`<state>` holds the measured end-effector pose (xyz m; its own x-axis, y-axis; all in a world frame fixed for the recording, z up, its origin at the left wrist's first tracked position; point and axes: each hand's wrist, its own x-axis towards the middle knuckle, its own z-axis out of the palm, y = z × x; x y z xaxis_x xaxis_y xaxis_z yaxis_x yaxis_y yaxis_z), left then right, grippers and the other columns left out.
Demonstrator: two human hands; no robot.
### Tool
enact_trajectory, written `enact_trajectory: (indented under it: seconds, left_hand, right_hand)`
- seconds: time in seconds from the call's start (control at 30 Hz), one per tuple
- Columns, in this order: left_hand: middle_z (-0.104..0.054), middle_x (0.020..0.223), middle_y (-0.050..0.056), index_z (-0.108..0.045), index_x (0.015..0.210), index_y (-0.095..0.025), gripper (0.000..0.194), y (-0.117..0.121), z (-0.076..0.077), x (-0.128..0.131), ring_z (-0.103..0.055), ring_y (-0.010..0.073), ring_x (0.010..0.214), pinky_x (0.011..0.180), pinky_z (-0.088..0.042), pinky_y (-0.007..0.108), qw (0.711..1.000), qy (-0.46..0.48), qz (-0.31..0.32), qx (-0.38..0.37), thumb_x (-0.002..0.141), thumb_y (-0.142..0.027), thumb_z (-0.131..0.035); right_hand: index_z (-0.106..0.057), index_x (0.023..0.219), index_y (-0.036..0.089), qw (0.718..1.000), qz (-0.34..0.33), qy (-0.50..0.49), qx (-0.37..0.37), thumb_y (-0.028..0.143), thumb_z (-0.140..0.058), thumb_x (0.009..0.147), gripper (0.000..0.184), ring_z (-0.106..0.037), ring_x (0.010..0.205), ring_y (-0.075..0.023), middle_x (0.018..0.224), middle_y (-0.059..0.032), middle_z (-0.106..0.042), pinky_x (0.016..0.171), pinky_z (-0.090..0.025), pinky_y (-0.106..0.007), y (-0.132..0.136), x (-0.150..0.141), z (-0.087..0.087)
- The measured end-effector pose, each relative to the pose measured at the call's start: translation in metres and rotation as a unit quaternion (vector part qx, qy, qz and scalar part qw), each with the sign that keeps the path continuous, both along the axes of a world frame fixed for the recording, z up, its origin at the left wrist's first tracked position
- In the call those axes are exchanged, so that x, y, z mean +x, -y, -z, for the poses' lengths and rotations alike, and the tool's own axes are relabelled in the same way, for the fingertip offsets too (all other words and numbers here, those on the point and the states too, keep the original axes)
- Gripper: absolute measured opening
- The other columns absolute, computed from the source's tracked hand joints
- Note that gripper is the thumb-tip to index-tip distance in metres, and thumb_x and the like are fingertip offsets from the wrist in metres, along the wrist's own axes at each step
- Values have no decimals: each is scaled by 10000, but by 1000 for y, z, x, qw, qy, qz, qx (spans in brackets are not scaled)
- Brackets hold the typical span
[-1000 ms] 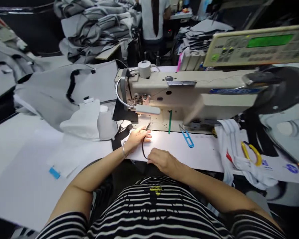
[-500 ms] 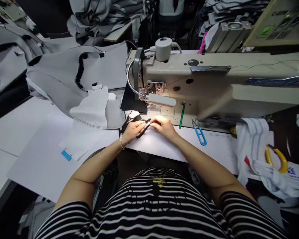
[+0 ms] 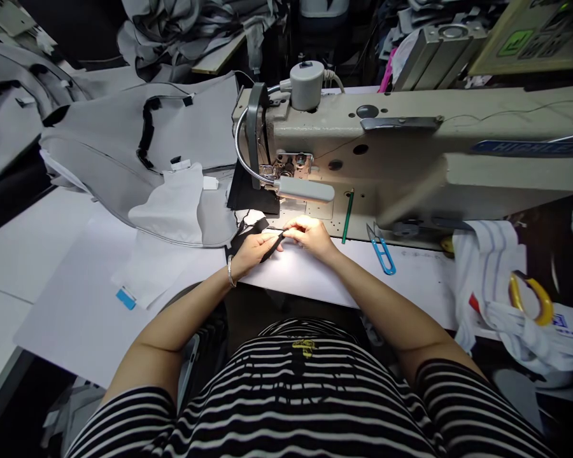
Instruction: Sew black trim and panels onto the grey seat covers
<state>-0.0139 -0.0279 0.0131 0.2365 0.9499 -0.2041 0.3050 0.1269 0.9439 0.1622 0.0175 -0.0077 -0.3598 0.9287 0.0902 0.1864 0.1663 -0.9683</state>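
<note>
My left hand [image 3: 253, 249] and my right hand [image 3: 309, 234] meet under the lamp of a beige sewing machine [image 3: 410, 152]. Both pinch a narrow black strap [image 3: 273, 247] that runs between them, just in front of the needle area. A silver bangle sits on my left wrist. A black fabric piece [image 3: 246, 191] lies behind the hands at the foot of the machine.
Grey fabric panels [image 3: 124, 159] with a white patch lie left of the machine on the white table [image 3: 67, 305]. Blue thread snips [image 3: 382, 254] and a green pencil [image 3: 347, 216] rest to the right. Yellow-handled scissors [image 3: 530, 296] lie on white cloth at far right. Fabric piles fill the back.
My right hand moved from the table's front edge up to the left hand under the lamp. The strap's loose loop was gathered up between both hands. The camera tilted down and closer.
</note>
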Motion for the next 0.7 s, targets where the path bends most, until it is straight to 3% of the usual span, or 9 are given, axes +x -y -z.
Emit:
enact_trajectory:
  seconds: [0.2, 0.33, 0.4, 0.47, 0.57, 0.63, 0.7]
  left_hand:
    - [-685, 825, 60, -677, 883, -125, 387, -9, 7, -4, -618, 152, 675, 621, -491, 265, 999, 15, -17, 45, 761, -482, -595]
    - [-673, 736, 45, -663, 805, -140, 280, -28, -5, -20, -629, 160, 651, 618, -498, 274, 987, -88, 50, 128, 786, -408, -584]
    - [-672, 773, 54, -661, 792, -155, 249, -42, -16, -30, -623, 166, 707, 663, -488, 288, 946, -210, 64, 239, 843, -350, -515]
    - [-674, 875, 80, -662, 811, -163, 255, -55, -23, -37, -607, 193, 826, 767, -466, 334, 869, -338, 49, 358, 884, -285, -450]
    - [-658, 956, 111, -654, 848, -163, 290, -74, -19, -37, -567, 233, 923, 856, -410, 404, 765, -454, 42, 455, 910, -213, -375]
    - [-649, 922, 123, -647, 882, -156, 294, -82, -8, -30, -559, 241, 892, 813, -406, 398, 734, -493, 62, 464, 909, -188, -357]
    - [-638, 872, 128, -643, 892, -141, 293, -87, 6, -18, -558, 242, 847, 746, -408, 371, 724, -525, 75, 441, 901, -162, -351]
  right_hand:
    - [-584, 641, 151, 992, -38, 74, 93, 282, -585, 809, 213, -494, 627, -108, 632, 13, -554, 621, -390, -228, -7, -5, -1]
    - [-604, 717, 154, 981, -40, 117, 148, 287, -561, 855, 197, -548, 685, -130, 711, -15, -606, 664, -436, -242, -17, -13, 4]
    - [-633, 850, 143, 965, -8, 168, 203, 304, -559, 868, 179, -586, 807, -176, 854, -74, -646, 737, -467, -287, -22, -16, 8]
    - [-623, 1020, 115, 933, 1, 239, 268, 316, -576, 863, 259, -565, 1019, -248, 1082, -152, -628, 839, -467, -358, -24, -19, 13]
    - [-560, 1185, 77, 885, -65, 329, 322, 300, -578, 864, 391, -456, 1220, -310, 1303, -196, -519, 921, -449, -432, -25, -22, 22]
    - [-539, 1221, 60, 865, -104, 362, 331, 294, -546, 884, 410, -445, 1240, -308, 1328, -201, -500, 946, -447, -446, -23, -24, 27]
    - [-533, 1226, 35, 857, -119, 375, 333, 298, -525, 895, 424, -458, 1231, -303, 1312, -214, -509, 969, -443, -446, -22, -25, 29]
